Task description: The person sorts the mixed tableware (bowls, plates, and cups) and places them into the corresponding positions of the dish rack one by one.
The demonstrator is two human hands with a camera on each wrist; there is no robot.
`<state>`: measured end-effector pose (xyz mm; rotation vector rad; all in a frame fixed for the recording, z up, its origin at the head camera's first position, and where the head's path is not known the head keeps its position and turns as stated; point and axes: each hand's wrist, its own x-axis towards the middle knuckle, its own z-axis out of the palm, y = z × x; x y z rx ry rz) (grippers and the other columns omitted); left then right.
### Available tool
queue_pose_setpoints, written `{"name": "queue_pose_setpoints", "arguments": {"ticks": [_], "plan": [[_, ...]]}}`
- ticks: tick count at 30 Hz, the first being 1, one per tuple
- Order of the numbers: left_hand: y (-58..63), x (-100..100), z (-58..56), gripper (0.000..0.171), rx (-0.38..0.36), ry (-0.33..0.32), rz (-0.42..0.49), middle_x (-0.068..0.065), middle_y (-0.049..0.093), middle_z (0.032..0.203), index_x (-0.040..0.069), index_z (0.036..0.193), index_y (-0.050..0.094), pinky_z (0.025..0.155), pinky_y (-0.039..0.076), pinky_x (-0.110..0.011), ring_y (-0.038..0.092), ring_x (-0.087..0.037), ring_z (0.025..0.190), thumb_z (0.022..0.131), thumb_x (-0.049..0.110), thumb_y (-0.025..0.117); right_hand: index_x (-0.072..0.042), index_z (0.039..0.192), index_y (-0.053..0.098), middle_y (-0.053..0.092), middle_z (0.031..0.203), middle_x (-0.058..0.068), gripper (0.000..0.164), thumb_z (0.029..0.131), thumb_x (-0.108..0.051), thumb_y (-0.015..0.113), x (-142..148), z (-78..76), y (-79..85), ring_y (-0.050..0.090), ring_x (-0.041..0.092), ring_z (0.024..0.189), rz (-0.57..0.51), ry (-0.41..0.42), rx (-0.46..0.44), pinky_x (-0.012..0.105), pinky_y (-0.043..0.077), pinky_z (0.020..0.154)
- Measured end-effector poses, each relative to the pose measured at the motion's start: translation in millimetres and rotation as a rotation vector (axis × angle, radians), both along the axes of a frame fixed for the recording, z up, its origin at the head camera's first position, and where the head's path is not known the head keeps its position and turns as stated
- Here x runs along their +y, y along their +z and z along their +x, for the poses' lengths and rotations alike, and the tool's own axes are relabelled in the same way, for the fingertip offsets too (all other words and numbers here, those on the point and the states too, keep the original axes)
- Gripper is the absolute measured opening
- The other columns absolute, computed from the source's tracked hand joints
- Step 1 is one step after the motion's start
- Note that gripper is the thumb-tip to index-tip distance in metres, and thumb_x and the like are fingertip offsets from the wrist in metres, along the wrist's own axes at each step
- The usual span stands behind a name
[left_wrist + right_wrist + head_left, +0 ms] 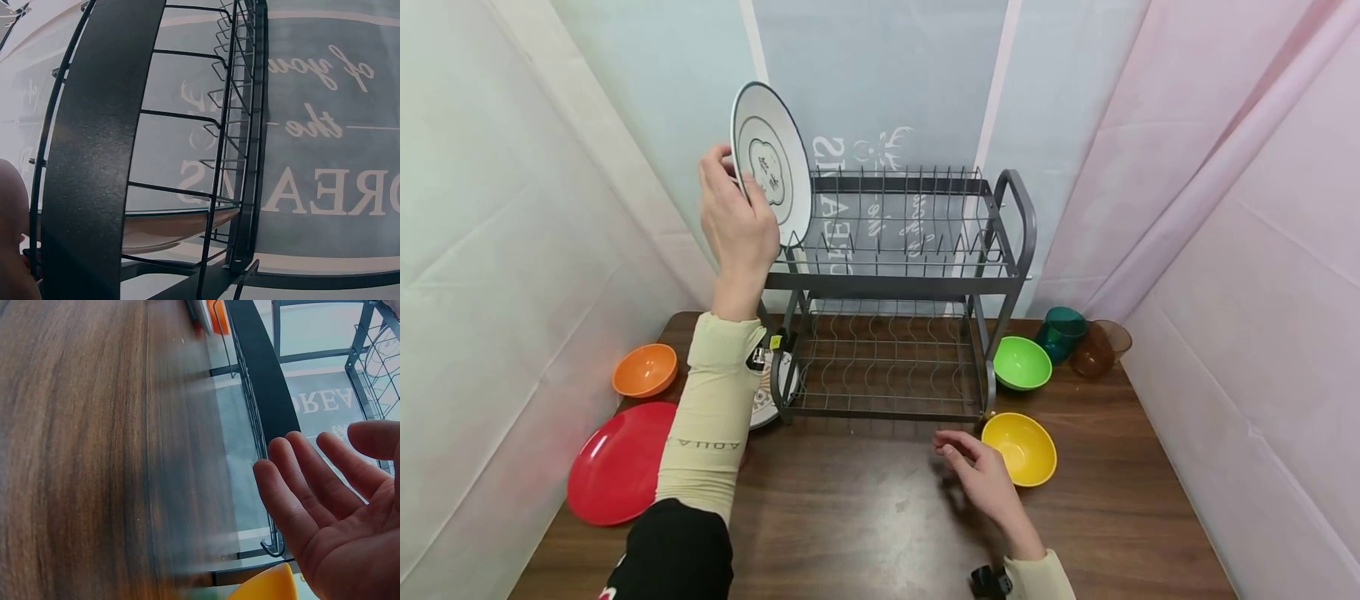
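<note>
My left hand grips a white plate by its near left edge, thumb across the face and fingers behind. The plate, dark-rimmed with a blue-grey pattern in the middle, stands upright at the left end of the upper tier of a black two-tier dish rack. In the left wrist view the plate's edge shows between the rack's wires. Low over the table, my right hand holds nothing, its fingers loosely bent beside a yellow bowl. The right wrist view shows its palm near the lower tier.
Left of the rack are an orange bowl, a red plate and a patterned plate partly hidden by the left sleeve. On the right stand a green bowl, a teal cup and brown cups. Curtains surround the table.
</note>
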<state>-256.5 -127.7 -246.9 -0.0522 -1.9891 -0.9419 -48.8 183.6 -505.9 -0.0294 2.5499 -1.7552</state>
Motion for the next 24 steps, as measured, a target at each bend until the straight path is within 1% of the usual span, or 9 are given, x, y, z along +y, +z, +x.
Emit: {"name": "queue_pose_setpoints", "arguments": {"ticks": [4,8,11,15,17,21,22,24], "plan": [[0.7,-1,0.8,0.033,-0.02,0.032,-0.015,-0.01,0.059,0.114,0.009,0.133,0.046,0.087,0.036,-0.036,0.058,-0.02,0.103,0.102,0.02,0.042,-0.005,0.122,0.068,0.072,0.108,0.003,0.024,0.1,-0.012,0.061,1,0.8,-0.2,0.067,0.033,0.103,-0.003,0.004,-0.008,0.023,0.053,0.082],[-0.7,-4,2.9,0.034,0.0,0.045,-0.026,-0.009,0.062,0.109,0.008,0.131,0.049,0.089,0.036,-0.036,0.059,-0.022,0.099,0.099,0.02,0.048,-0.007,0.121,0.068,0.072,0.11,0.006,0.023,0.101,-0.013,0.06,2,1.1,-2.0,0.067,0.032,0.104,-0.008,0.002,-0.012,0.023,0.052,0.083],[-3.1,-7,4.4,0.036,0.012,0.029,-0.011,-0.009,0.062,0.106,0.007,0.13,0.05,0.088,0.038,-0.033,0.057,-0.023,0.095,0.097,0.021,0.053,-0.007,0.121,0.068,0.072,0.11,0.006,0.023,0.101,-0.015,0.06,3,1.0,-3.0,0.067,0.031,0.103,-0.003,-0.006,-0.01,0.023,0.052,0.084],[-6.9,-11,5.8,0.038,0.006,-0.039,0.033,-0.007,0.06,0.109,0.008,0.13,0.051,0.085,0.041,-0.028,0.055,-0.019,0.095,0.097,0.024,0.057,-0.008,0.121,0.069,0.072,0.11,0.005,0.023,0.101,-0.015,0.06,5,1.2,-3.0,0.067,0.029,0.103,-0.002,-0.017,-0.014,0.023,0.052,0.084],[-9.2,-13,7.6,0.039,0.009,-0.078,0.048,-0.007,0.059,0.112,0.009,0.131,0.052,0.085,0.042,-0.028,0.054,-0.018,0.098,0.096,0.026,0.059,-0.007,0.121,0.068,0.072,0.11,0.006,0.024,0.101,-0.015,0.06,6,0.9,-3.0,0.067,0.028,0.103,-0.006,-0.015,-0.015,0.023,0.052,0.085],[-17.6,-18,16.2,0.041,0.021,-0.147,0.059,-0.003,0.059,0.121,0.011,0.131,0.057,0.094,0.038,-0.028,0.052,-0.016,0.109,0.096,0.031,0.061,-0.007,0.122,0.068,0.072,0.111,0.008,0.024,0.101,-0.016,0.06,7,0.9,-3.0,0.067,0.029,0.104,-0.009,-0.012,-0.013,0.023,0.051,0.086],[-20.8,-20,18.9,0.042,0.04,-0.163,0.053,-0.004,0.059,0.123,0.01,0.131,0.058,0.096,0.037,-0.029,0.051,-0.017,0.112,0.095,0.031,0.061,-0.006,0.122,0.068,0.072,0.112,0.008,0.024,0.101,-0.016,0.06,8,1.0,-2.6,0.067,0.03,0.104,-0.009,-0.011,-0.009,0.023,0.051,0.086],[-29.0,-23,24.4,0.044,0.082,-0.183,0.053,-0.004,0.059,0.128,0.009,0.131,0.06,0.102,0.035,-0.029,0.049,-0.016,0.12,0.095,0.033,0.06,-0.007,0.121,0.068,0.072,0.111,0.007,0.023,0.102,-0.016,0.059,9,1.2,-2.0,0.067,0.031,0.103,-0.006,-0.013,0.002,0.024,0.051,0.086]]}}
